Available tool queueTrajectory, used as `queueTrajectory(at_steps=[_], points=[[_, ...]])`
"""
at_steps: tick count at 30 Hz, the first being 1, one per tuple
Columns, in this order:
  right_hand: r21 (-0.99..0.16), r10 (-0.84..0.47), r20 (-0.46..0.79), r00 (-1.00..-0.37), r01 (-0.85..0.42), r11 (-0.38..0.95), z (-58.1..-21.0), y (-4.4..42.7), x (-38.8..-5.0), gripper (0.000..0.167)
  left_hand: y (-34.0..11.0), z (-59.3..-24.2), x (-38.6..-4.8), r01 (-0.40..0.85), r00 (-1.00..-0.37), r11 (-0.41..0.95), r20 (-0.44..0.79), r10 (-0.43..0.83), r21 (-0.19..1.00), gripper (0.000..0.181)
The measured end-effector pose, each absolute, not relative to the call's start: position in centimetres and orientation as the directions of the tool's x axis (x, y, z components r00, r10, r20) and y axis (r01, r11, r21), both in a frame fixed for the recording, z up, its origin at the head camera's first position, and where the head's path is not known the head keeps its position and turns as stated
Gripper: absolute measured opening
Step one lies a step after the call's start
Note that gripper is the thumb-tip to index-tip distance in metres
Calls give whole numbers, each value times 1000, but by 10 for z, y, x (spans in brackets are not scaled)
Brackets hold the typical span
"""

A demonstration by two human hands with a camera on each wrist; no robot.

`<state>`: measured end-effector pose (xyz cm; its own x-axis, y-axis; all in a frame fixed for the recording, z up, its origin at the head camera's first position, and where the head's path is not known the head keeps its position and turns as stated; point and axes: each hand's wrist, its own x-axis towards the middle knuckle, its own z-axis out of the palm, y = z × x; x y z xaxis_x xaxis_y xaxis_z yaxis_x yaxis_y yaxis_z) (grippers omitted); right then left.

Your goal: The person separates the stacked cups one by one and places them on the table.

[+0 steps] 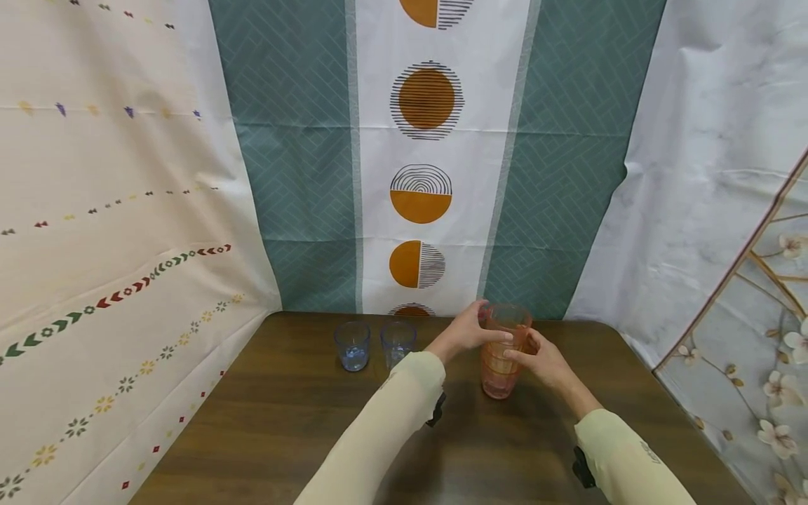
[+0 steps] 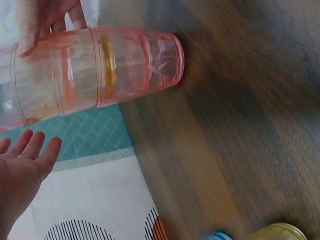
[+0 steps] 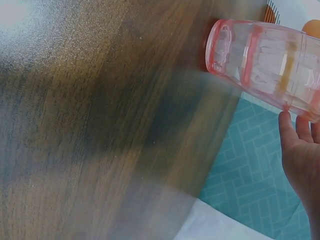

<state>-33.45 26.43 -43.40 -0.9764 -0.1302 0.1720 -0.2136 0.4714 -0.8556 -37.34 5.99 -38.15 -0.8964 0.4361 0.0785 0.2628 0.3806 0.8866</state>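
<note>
A tall stack of nested clear plastic tumblers [image 1: 501, 368], pinkish with amber bands, stands near the back of the table, right of centre. From its left, my left hand [image 1: 466, 331] holds the upper part, thumb across the front and a finger at the rim. Its other fingers [image 2: 49, 154] lie spread just off the side in the left wrist view. My right hand [image 1: 548, 359] grips the stack from the right below that, thumb in front and fingers behind. In the right wrist view, the little fingertip [image 3: 284, 116] meets the tumbler wall.
Two bluish clear tumblers, one at the left [image 1: 353, 347] and one beside it [image 1: 399, 340], stand toward the back; my left sleeve partly covers the second. An amber rim [image 2: 280, 232] shows in the left wrist view. Patterned cloths [image 1: 290, 175] hang behind the brown table [image 1: 265, 421].
</note>
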Motion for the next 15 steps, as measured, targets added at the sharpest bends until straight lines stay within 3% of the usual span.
queueTrajectory(at_steps=[15], points=[[-861,-139,176,-975,-221,458,-434,264,-334,75,72,-382,-373,255,-912,381,90,401,889,87]])
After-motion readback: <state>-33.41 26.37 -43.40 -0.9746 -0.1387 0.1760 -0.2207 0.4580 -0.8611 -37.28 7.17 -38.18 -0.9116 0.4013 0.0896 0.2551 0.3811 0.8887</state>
